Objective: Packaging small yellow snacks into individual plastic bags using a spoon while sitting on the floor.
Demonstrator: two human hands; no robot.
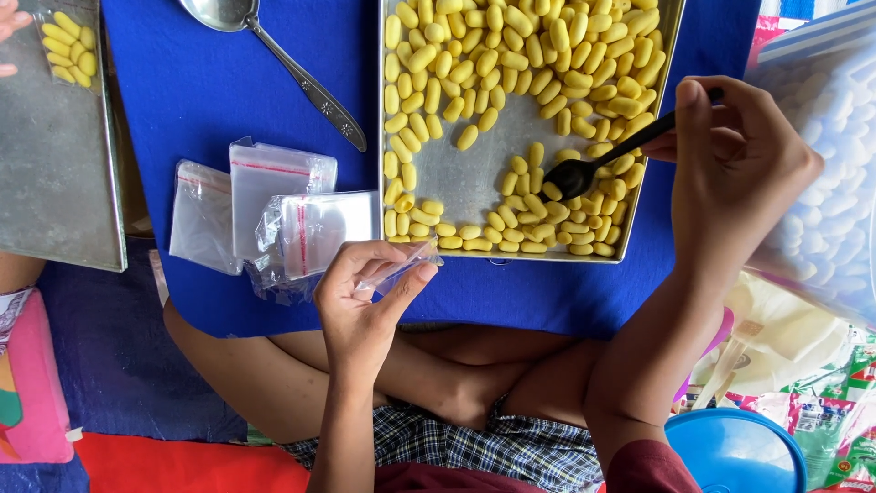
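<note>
My left hand (365,301) pinches a small clear plastic bag (401,271) just below the front edge of a metal tray (474,178). The tray holds several yellow cocoon-shaped pieces (511,55), thick at the back and right, with a bare patch in the middle. My right hand (739,164) grips a black plastic spoon (584,169) by its handle; the spoon's bowl rests among the yellow pieces on the tray's right side. The tray sits on a blue cloth (219,100).
Loose clear zip bags (274,219) lie left of the tray. A metal spoon (274,55) lies at the back. A second metal tray (55,173) with a few yellow pieces stands far left, another person's fingers (11,23) at its corner. A clear tub of white pieces (821,183) at right, blue lid (735,447) below.
</note>
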